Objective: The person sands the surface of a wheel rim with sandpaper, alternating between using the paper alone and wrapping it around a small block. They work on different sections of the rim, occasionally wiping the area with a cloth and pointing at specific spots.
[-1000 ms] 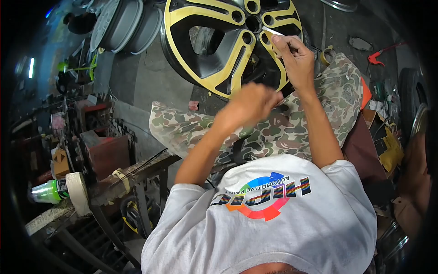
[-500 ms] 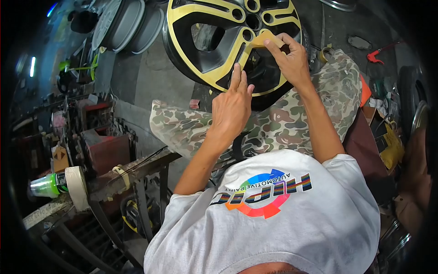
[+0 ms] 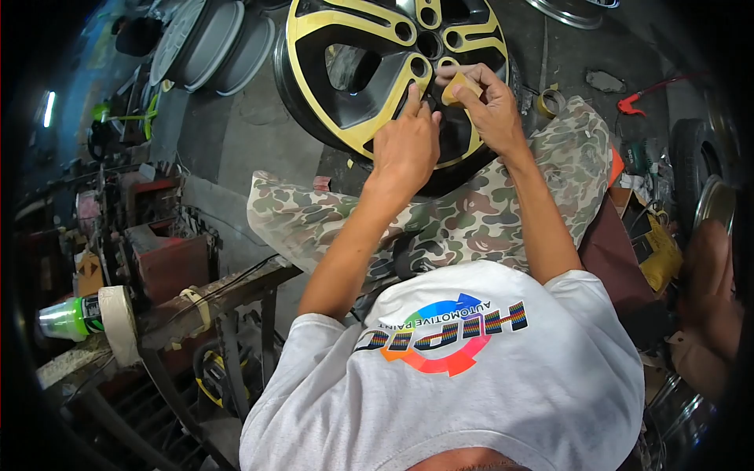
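A black car wheel rim [image 3: 314,71] lies before my knees, its spoke faces covered with yellow masking tape [image 3: 343,125]. My left hand [image 3: 404,145] rests over a lower spoke with its index finger stretched out onto the tape near a bolt hole. Beside it, over the rim's lower right, my right hand [image 3: 496,114] pinches a loose strip of masking tape [image 3: 458,89] between thumb and fingers. Whether that strip's far end touches the spoke is hard to see. Part of the rim is hidden behind both hands.
A tape roll [image 3: 551,102] lies right of the rim. Beyond it is a red-handled tool [image 3: 631,104]. Several grey rims [image 3: 212,47] stand at the upper left. A bench rail [image 3: 169,318] at left carries a white tape roll [image 3: 119,326] and a plastic cup [image 3: 64,320].
My left hand has slid up the spoke toward the bolt hole. My right hand's fingers have curled in around the strip, which shows shorter now. The whole view has shifted slightly.
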`<state>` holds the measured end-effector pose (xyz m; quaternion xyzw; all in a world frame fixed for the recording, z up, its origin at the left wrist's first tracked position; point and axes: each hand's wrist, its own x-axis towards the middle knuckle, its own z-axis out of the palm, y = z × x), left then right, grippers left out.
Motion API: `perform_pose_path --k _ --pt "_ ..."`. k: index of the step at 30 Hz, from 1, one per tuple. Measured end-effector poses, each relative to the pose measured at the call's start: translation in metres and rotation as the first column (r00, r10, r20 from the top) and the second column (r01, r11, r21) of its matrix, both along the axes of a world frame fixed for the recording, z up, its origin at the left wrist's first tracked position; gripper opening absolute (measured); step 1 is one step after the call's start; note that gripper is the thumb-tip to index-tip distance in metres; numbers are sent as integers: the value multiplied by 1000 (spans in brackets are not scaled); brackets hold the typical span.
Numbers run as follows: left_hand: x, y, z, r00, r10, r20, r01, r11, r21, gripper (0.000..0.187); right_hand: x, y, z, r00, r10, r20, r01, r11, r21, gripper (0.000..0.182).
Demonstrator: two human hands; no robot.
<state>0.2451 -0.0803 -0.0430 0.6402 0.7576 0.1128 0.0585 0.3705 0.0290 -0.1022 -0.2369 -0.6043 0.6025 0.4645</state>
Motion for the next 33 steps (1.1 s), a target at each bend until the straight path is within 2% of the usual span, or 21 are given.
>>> perform_pose_path --k 1,2,3,5,6,7,9,11,13,15,17,19,20,21,22,23,25,26,29,31,33 --pt "-4 -3 4 1000 3 30 -1 998 -56 36 1 -1 2 997 74 -21 -76 993 -87 9" --pt "-8 -6 2 1000 7 27 -8 1000 30 35 0 -2 -1 992 116 -54 -123 978 -169 11" --pt "-12 -7 11 999 11 36 -12 999 35 35 0 -3 0 992 120 -45 -126 978 -165 11" --pt "-24 -7 44 991 73 115 -58 990 -132 37 -1 -8 4 993 113 43 -106 984 -142 16" --pt "-34 -8 54 983 40 177 -38 999 -19 37 -4 -14 5 997 83 5 -80 975 -207 23" --pt "-44 -6 69 970 37 239 -47 998 39 35 -4 -16 3 996 93 15 -88 976 -200 23" --pt "-69 3 83 980 22 199 -85 946 312 34 -3 -17 -5 966 21 259 2 996 -91 27" --pt "-103 19 98 961 51 271 -167 891 422 34 -7 -21 -13 974 5 227 10 998 -64 29" --pt "-119 35 122 953 123 277 -248 841 481 35 -7 -25 -10 949 31 313 9 992 -126 28" --pt "-135 60 133 937 115 331 -283 806 520 30 -10 -35 -6 959 9 285 37 987 -158 27" --pt "-167 89 111 936 68 345 -267 774 574 34 -12 -39 -18 953 1 304 72 971 -230 26" --pt "-189 111 88 962 -15 273 -180 720 670 38 -14 -42 -30 953 12 303 61 971 -230 26" --pt "-197 117 77 981 41 189 -154 757 636 39 -15 -45 -31 955 11 296 66 966 -251 25" --pt "-197 119 70 968 21 249 -176 766 619 40 -16 -48 -30 957 10 289 72 959 -274 24" --pt "-202 119 65 949 33 312 -209 809 550 41 -17 -50 -28 966 36 258 60 933 -354 23" --pt "-206 121 59 926 46 374 -234 849 473 42 -21 -49 -27 962 36 272 65 933 -354 23" --pt "-211 119 62 935 -35 353 -158 851 502 44 -28 -51 -28 987 -39 154 96 919 -382 26" --pt "-207 114 66 912 18 410 -210 878 429 43 -30 -50 -27 989 -26 146 82 917 -390 30" --pt "-213 123 56 916 -6 400 -192 871 452 43 -37 -45 -26 985 -20 169 93 894 -438 33" --pt "-209 121 57 910 -5 415 -201 869 452 43 -41 -42 -17 979 6 202 89 884 -459 28" --pt "-204 118 58 903 -9 430 -208 866 455 42 -49 -43 -8 994 -36 101 82 859 -505 23"
